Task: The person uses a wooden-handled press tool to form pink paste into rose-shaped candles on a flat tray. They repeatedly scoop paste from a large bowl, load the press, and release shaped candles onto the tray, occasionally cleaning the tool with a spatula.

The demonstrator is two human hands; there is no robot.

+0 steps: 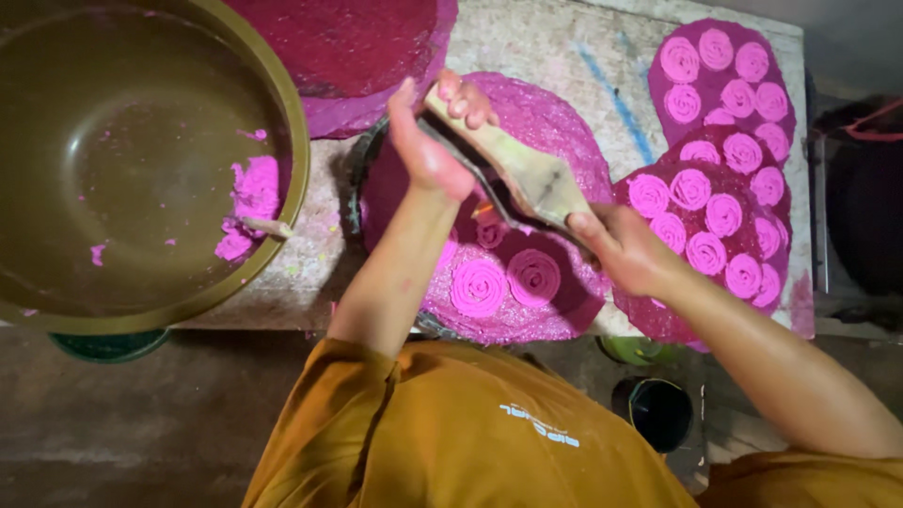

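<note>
Orange shirt point(451, 433) nearest. Both hands, left point(428, 150) & right point(621, 249), clamped round wooden press point(527, 174) above pink mat point(555, 113) w/ spirals point(480, 287). Risk: press dips, smearing spirals underneath.

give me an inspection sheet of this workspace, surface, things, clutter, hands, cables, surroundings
surface: speckled stone slab, streaked blue.
job's things: wooden press held over a round pink mat; two full pink spirals on it, a third partly hidden; side mats filled with spirals.
clutter: large olive basin with leftover pink dough and a small stick.
hands: left hand grips the press's far end, right hand the near end.
cables: nothing seen.
surroundings: dark floor, small dark pot below the slab.
</note>
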